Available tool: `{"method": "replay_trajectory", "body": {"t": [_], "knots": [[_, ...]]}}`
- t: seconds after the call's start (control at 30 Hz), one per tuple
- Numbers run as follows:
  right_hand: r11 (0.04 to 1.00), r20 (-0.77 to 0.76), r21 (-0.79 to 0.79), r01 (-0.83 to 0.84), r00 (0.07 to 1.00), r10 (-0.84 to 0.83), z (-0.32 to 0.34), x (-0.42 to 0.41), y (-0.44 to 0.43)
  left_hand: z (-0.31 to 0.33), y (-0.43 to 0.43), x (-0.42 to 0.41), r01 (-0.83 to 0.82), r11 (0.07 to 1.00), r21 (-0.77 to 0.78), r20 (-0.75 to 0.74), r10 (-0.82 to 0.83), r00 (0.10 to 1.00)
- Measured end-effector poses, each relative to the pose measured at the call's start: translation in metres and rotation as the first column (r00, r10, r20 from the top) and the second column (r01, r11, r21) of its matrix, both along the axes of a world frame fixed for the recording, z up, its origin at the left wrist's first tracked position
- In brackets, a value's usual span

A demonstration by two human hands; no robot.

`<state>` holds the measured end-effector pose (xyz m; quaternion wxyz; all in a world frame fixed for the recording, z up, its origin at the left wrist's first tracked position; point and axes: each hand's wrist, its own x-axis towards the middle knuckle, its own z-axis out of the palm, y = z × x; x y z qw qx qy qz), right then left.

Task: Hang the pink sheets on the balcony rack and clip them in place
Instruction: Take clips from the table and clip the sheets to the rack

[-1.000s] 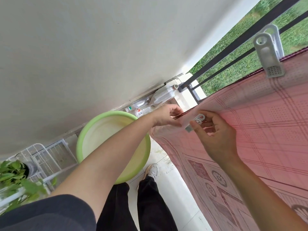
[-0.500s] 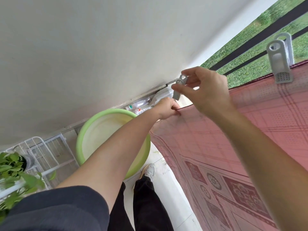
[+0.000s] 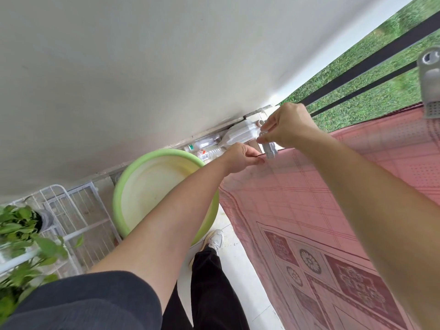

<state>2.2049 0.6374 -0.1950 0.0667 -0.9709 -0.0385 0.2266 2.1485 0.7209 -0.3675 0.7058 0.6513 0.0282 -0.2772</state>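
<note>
A pink patterned sheet hangs over the rack line and fills the right side of the view. My left hand pinches the sheet's top left corner against the line. Just to its right, my right hand squeezes a grey clothes clip, whose jaws sit on the sheet's top edge. A second grey clip is fixed on the top edge at the far right. The rack line itself is hidden under the cloth.
A green wash basin stands on the floor under my left arm. A white wire rack and a leafy plant are at the left. Bottles line the wall. Black balcony railing runs behind the sheet.
My right hand lifted the clip off the sheet's face, swung it up over the corner, then brought it down onto the top edge beside my left hand. The left hand kept its hold.
</note>
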Motion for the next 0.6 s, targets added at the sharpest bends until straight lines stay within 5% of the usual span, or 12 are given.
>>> {"method": "replay_trajectory", "body": {"t": [0.17,0.6], "knots": [[0.998,0.068,0.003,-0.060,0.996,0.060,-0.008,-0.001,0.001,0.003,0.001,-0.005,-0.018,1.000,0.004,0.010,0.018,1.000],[0.969,-0.096,-0.180,-0.167,0.984,0.152,-0.034,-0.006,-0.016,0.017,0.013,-0.011,-0.048,0.989,0.137,-0.020,0.052,0.998]]}}
